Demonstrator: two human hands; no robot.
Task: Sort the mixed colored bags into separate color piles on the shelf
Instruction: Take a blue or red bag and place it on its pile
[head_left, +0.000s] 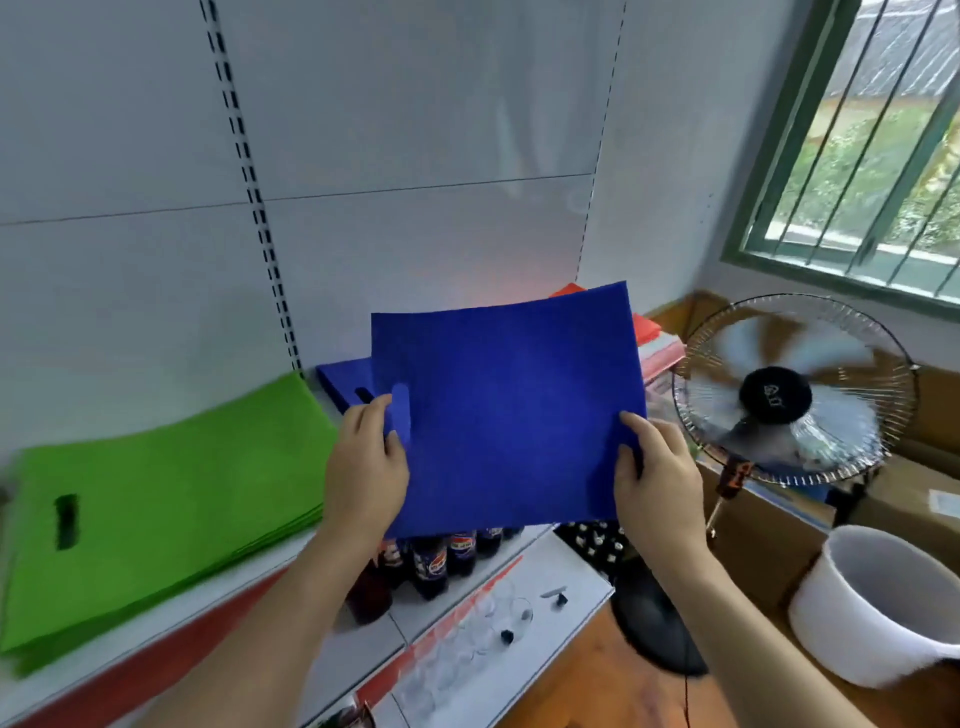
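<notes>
White shelf (218, 587), running fan (795, 389) at its right end. Left hand (366, 467) and right hand (657, 478) pinch a blue bag (509, 410), lifted clear of the fan, above the blue pile (343, 379). Green pile (156, 499) farther away, red pile (647, 327) nearest. Risk: draught lifts the limp bag, spoiling the stack.

Matt felt-like blue bag (509, 415), wire-metal fan guard (795, 389)
</notes>
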